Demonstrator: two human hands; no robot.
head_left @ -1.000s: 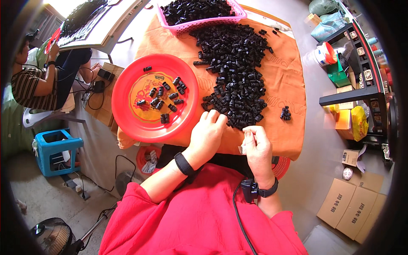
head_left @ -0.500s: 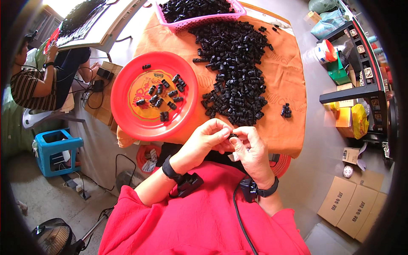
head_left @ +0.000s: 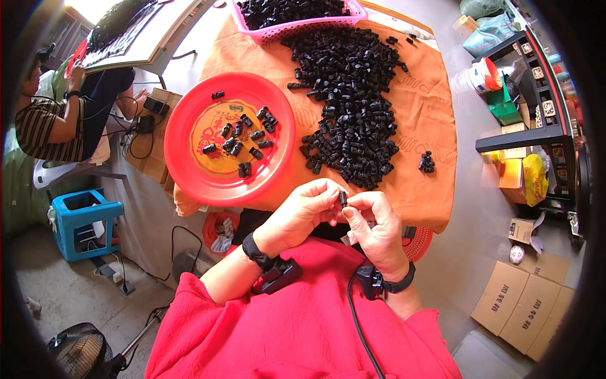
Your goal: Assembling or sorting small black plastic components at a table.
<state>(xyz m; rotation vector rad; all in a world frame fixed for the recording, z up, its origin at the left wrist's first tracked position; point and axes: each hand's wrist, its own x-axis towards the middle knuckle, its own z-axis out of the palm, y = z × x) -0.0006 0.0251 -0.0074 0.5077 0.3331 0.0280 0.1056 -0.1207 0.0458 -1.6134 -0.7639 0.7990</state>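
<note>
"Where your two hands meet, by the near edge of the orange, cloth-covered tabletop (head_left: 416, 202), what do you have?"

"You have one small black part (head_left: 343, 199), stubby and roughly cylindrical. Your right hand (head_left: 382, 234) pinches its near end, thumb and finger pressed together, and a whitish scrap (head_left: 349, 238) shows beneath that palm. Your left hand (head_left: 300, 211) has its fingers curled nearly together at the part's other side; whether they grip it or merely brush it, you cannot tell from above."

"What could go wrong for you?"

"Something that small, and apparently hard and slick, could slip if you press unevenly. Your fingertips cover much of it, so a crooked fit might escape you. Dropped, it could get lost among lookalikes in the knobbly black pile (head_left: 347, 101) just beyond your hands, or tumble off the edge."

"And farther out?"

"Left of the pile, you have a glossy, round red plate (head_left: 214, 192) scattered with black parts; to its right, a small cluster (head_left: 427, 162) on wrinkled fabric. At the far end, a perforated pink basket (head_left: 268, 33) holds more."
</note>
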